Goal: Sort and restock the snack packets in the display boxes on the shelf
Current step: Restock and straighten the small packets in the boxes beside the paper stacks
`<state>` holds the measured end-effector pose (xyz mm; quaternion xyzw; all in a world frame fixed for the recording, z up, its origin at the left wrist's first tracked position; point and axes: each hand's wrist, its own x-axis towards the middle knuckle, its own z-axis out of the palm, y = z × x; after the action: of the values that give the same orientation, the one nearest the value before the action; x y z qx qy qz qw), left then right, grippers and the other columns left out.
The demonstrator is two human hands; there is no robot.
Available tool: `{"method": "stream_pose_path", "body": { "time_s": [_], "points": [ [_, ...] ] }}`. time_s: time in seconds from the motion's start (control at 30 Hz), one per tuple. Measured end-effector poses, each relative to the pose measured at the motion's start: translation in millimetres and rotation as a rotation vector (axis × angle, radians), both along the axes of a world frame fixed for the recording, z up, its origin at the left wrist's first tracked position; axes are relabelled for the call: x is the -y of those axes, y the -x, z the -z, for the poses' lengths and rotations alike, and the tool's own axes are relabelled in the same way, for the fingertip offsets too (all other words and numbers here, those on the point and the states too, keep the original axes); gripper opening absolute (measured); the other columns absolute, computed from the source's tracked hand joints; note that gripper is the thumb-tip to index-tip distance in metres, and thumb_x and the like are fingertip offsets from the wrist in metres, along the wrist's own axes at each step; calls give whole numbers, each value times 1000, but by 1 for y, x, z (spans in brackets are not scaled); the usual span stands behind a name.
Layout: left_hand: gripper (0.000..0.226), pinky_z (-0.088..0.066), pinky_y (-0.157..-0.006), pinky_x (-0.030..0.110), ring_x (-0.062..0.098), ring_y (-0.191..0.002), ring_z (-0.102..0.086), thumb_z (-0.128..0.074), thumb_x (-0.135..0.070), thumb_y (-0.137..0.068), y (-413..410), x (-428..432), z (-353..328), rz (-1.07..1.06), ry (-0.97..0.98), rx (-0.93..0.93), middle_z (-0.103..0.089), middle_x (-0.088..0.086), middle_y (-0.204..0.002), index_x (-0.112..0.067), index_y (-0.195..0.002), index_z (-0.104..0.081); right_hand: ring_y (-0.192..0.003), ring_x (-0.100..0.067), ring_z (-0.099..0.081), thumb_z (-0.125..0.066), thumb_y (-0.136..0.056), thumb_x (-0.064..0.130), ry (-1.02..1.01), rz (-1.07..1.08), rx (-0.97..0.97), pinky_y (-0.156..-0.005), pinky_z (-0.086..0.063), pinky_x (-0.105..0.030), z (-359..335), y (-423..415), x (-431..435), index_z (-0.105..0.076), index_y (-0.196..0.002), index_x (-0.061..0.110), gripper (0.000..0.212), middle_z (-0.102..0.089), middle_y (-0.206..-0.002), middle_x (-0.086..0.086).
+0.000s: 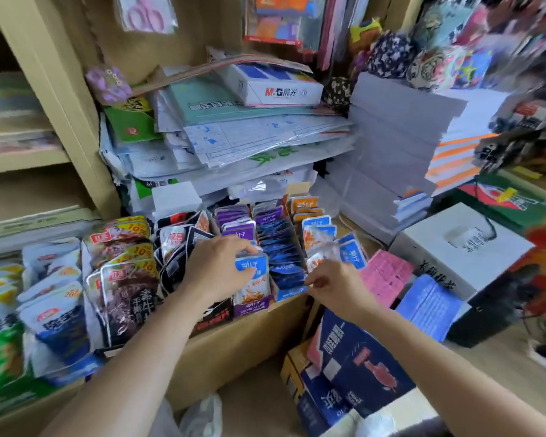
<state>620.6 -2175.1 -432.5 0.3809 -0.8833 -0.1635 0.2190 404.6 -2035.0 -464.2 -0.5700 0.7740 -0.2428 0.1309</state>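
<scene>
Left hand (pixel 216 266) grips one blue packet (pixel 254 279); right hand (pixel 331 283) blurred.

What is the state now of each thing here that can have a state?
light-blue packet: upright, at the front of its row.
left hand: grips the light-blue packet.
right hand: fingers curled; whether it holds something is unclear.
purple display box: open, filled with packets.
white carton: closed.

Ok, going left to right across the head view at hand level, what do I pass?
Green packets, white-and-blue packets, brown packets, black packets, left hand gripping light-blue packet, dark blue packets, right hand, pink paper, white carton.
</scene>
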Motion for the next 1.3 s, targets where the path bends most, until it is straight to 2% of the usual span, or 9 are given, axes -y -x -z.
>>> {"method": "stream_pose_path", "body": {
  "time_s": [0.2,0.33,0.5,0.67,0.8,1.0,1.13,1.23,1.3],
  "points": [
    [22,-47,-101,36,6,-91,-68,-76,-46,-85,39,7,-14,-137,152,-150,-75,-19,-94,-33,-103,-77,-89,-14,-68,-70,-86,13,136,-25,41,-82,-57,-34,-9,5,11,-77,-110,21,26,-73,-108,6],
    [26,-47,-80,23,7,-90,-66,-76,-46,-84,66,23,-22,-92,161,-71,-74,-16,-98,-33,-107,-76,-93,-20,-63,-76,-84,12,318,16,30,-80,-52,-33,-13,14,28,-78,-101,17,18,-72,-103,2],
    [10,-50,-70,28,13,-87,-67,-74,-41,-88,83,38,-8,-76,154,93,-73,-13,-89,-34,-94,-77,-102,-28,-58,-80,-80,12,400,43,-8,-85,-49,-38,-12,30,52,-75,-108,19,29,-67,-112,-1],
    [5,-58,-72,34,9,-76,-70,-73,-32,-90,77,56,-4,-110,52,-167,-73,-14,-80,-30,-92,-78,-110,-23,-57,-78,-85,18,419,90,42,-86,-37,-26,-13,38,79,-72,-118,21,33,-64,-120,1],
    [16,-58,-75,25,-7,-82,-69,-74,-20,-91,54,62,-25,25,-161,-401,-71,-28,-80,-35,-89,-72,-107,-13,-59,-79,-86,24,465,60,216,-87,-47,-27,-33,28,97,-69,-120,25,36,-65,-117,10],
    [21,-53,-64,14,-1,-74,-71,-73,-13,-90,23,51,-35,103,-251,-634,-74,-26,-80,-34,-91,-71,-78,6,-58,-75,-91,19,530,-40,299,-68,-41,-9,-46,-4,102,-76,-105,16,14,-64,-83,22],
    [33,-52,-79,19,0,-88,-66,-76,-21,-88,1,52,-31,36,-172,-485,-73,-25,-95,-41,-114,-69,-68,-5,-57,-74,-92,17,585,1,372,-62,-48,-25,-48,-11,97,-74,-93,19,3,-67,-74,9],
    [38,-49,-97,37,6,-102,-57,-71,-37,-89,-20,47,-27,14,27,-193,-67,-22,-106,-31,-127,-68,-73,-12,-65,-75,-91,19,674,84,587,-66,-55,-29,-56,-6,96,-74,-89,25,6,-73,-80,7],
    [55,-41,-107,40,8,-117,-47,-53,-63,-90,-28,40,-24,50,109,67,-64,-17,-124,-33,-135,-62,-79,-14,-70,-76,-90,15,711,113,751,-71,-58,-30,-58,-6,96,-73,-88,21,7,-76,-84,2]
  ]
}}
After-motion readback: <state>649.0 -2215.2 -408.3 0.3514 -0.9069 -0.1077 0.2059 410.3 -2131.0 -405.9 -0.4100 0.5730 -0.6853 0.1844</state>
